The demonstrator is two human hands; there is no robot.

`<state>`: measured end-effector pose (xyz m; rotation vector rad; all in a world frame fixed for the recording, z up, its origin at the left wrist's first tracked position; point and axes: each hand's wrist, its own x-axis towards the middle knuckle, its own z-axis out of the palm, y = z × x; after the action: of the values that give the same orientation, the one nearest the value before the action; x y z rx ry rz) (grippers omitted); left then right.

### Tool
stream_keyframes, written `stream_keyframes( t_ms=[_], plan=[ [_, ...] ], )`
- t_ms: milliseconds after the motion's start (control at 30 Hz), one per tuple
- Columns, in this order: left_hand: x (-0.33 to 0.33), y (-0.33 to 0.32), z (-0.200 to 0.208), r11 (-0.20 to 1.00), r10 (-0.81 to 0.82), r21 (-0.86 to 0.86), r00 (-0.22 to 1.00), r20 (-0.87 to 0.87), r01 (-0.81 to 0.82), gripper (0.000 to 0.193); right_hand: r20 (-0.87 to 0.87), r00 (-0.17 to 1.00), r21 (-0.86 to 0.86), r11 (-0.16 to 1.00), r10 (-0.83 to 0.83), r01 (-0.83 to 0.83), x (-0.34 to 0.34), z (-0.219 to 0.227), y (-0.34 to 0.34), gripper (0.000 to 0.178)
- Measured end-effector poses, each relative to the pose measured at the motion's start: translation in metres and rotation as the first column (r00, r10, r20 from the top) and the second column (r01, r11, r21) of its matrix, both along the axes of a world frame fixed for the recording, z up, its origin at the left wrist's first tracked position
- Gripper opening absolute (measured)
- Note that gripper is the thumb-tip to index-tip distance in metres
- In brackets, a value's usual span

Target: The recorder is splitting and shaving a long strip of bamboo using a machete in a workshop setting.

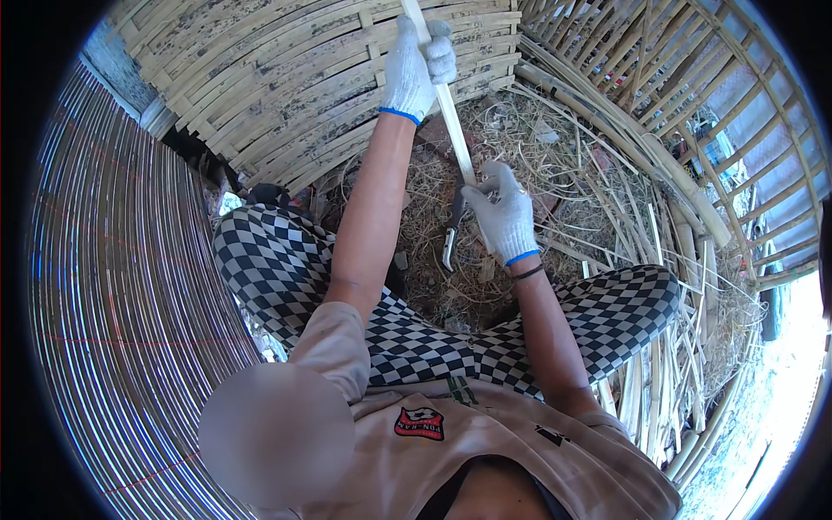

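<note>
A long pale bamboo strip (452, 130) slants down from the top edge of the view. High on it, my left hand (409, 78), in a white knitted glove with a blue cuff, is closed around the strip. My right hand (504, 217), gloved the same way, has its thumb and fingers curled in at the strip's lower end. Just left of that hand is a knife-like tool (452, 227) with a dark upper part and a bent, metallic lower end. Whether my right fingers also touch this tool I cannot tell.
Straw and thin shavings (555, 156) litter the ground between my checkered trouser legs (277, 260). A woven bamboo panel (286, 78) rises ahead, and a bamboo lattice (737, 147) stands at right. Split strips (667, 364) lie by my right knee; a slatted screen (121, 286) is at left.
</note>
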<state>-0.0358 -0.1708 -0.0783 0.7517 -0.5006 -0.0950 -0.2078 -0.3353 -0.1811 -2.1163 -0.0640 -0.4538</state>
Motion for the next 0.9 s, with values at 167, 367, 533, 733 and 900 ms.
stream_keyframes(
  t_ms=[167,367,533,733,900],
  plan=[
    [0.005,0.005,-0.004,0.985,-0.087,-0.148,0.996,-0.011,0.084,0.056,0.128,0.992,-0.145,0.989,0.004,0.015,0.003,-0.001,0.008,0.034],
    [-0.003,-0.007,-0.006,0.985,-0.079,-0.158,0.996,-0.038,0.072,0.041,0.067,0.998,-0.187,0.982,0.006,0.007,0.006,-0.003,0.012,0.028],
    [-0.009,-0.014,-0.005,0.997,0.056,-0.05,0.998,-0.022,-0.057,0.031,0.215,0.969,-0.248,0.967,0.12,-0.065,0.005,-0.002,0.015,0.016],
    [-0.01,-0.009,-0.007,0.99,0.139,0.035,0.984,-0.108,-0.136,0.026,0.046,0.98,-0.061,0.98,0.191,-0.188,0.001,0.006,0.012,0.02],
    [-0.007,-0.005,-0.01,0.958,0.234,0.183,0.97,-0.065,-0.219,0.02,-0.094,0.971,0.304,0.936,0.218,-0.18,0.01,0.001,0.0,0.024]
  ],
)
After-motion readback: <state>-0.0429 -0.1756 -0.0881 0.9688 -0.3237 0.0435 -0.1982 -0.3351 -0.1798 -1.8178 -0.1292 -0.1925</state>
